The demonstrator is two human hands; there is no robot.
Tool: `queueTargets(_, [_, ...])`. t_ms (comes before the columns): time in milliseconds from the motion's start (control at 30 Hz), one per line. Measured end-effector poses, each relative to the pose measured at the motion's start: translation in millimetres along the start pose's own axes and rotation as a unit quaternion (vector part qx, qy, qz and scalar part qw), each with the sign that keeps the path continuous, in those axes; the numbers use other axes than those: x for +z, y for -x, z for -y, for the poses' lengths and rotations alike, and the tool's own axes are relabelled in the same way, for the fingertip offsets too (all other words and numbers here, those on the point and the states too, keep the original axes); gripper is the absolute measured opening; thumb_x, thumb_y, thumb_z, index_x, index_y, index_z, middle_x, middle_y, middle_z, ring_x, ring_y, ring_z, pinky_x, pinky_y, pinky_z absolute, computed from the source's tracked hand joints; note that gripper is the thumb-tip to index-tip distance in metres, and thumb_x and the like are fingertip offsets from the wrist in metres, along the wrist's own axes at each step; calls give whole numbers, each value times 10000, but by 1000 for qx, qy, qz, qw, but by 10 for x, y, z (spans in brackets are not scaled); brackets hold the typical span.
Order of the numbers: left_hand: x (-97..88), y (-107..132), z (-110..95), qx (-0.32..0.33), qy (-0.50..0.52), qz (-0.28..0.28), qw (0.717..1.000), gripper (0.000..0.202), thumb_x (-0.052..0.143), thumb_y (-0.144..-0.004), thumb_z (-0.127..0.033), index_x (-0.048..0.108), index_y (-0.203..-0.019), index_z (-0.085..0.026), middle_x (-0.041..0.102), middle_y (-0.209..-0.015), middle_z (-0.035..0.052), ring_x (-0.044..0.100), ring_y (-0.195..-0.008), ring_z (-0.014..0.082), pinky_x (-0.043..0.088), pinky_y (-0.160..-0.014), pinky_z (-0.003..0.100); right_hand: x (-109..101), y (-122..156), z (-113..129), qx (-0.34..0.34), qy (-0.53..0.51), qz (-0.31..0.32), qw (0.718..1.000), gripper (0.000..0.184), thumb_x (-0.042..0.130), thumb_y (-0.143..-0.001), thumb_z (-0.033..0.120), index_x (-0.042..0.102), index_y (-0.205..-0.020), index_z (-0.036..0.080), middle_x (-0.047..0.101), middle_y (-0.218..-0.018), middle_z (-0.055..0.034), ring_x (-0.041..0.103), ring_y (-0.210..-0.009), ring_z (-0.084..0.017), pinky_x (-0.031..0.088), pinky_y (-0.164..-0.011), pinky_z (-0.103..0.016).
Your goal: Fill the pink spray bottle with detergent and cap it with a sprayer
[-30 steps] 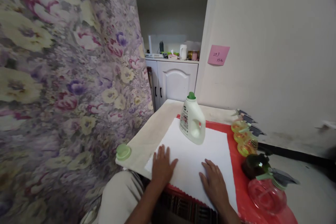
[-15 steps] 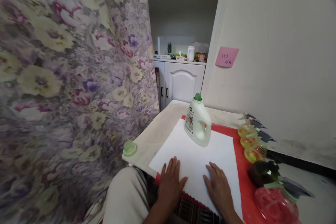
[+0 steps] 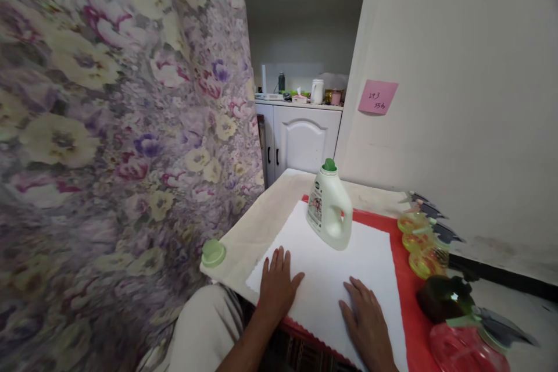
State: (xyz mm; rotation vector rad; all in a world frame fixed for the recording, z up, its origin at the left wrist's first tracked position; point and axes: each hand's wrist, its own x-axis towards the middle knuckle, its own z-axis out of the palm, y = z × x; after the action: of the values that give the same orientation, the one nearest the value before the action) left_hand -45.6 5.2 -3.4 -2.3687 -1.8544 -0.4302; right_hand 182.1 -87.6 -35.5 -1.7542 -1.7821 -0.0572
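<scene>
My left hand (image 3: 275, 287) lies flat, fingers spread, on the near left corner of a white sheet (image 3: 331, 270). On the same sheet's near edge rests my right hand (image 3: 367, 321), also flat and open. The sheet covers a red mat (image 3: 405, 293) on a beige table (image 3: 261, 224). Beyond both hands, at the sheet's far edge, a white detergent bottle (image 3: 330, 208) with a green cap stands upright. Neither hand holds anything.
A loose green cap (image 3: 213, 253) sits at the table's left corner. Several yellow spray bottles (image 3: 421, 241), a dark one (image 3: 442, 296) and a red one (image 3: 466, 349) line the right side. A floral curtain (image 3: 113, 145) hangs at left; a pink note (image 3: 377, 97) is on the wall.
The view has shifted slightly left and up. Both hands stay flat on the sheet, having slid a little along its near edge. The bottle has not moved.
</scene>
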Motion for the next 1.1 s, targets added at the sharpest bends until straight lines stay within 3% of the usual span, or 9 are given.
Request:
queueTargets(267, [-20,145,224,-3,0,10,1000,624,362,-913,-537,425,-1408,-163,398,-1507,130,360,-1397,296,293,-1125,535,-39,-16,27,19,-1,20,1000,410,452,-916,411,557,-1250,198,547,-1371,-122,478,-1294,-285,370,-1101,-543])
queueTargets(467, [-42,18,116,-35,-15,-18,999,643,379,-901,-564,449,-1397,-161,410,-1491,187,356,-1390,354,324,-1094,555,-43,-41,25,21,8,36,999,415,444,-920,423,562,-1252,204,543,-1381,-120,477,-1301,-282,376,-1103,-544])
queueTargets(700, [78,-142,110,12,-11,-28,999,647,384,-891,-583,464,-1390,-179,413,-1490,185,365,-1383,361,312,-1098,564,-24,-54,50,18,34,46,998,594,534,-844,580,532,-1299,199,530,-1400,-135,476,-1305,-316,396,-1091,-561])
queueTargets(1100, [94,-164,174,21,-41,-41,998,610,393,-894,-548,486,-1373,-181,440,-1477,172,399,-1367,343,334,-1086,546,-30,-72,52,9,43,28,999,463,457,-920,485,536,-1300,233,527,-1412,-101,473,-1316,-287,409,-1092,-546])
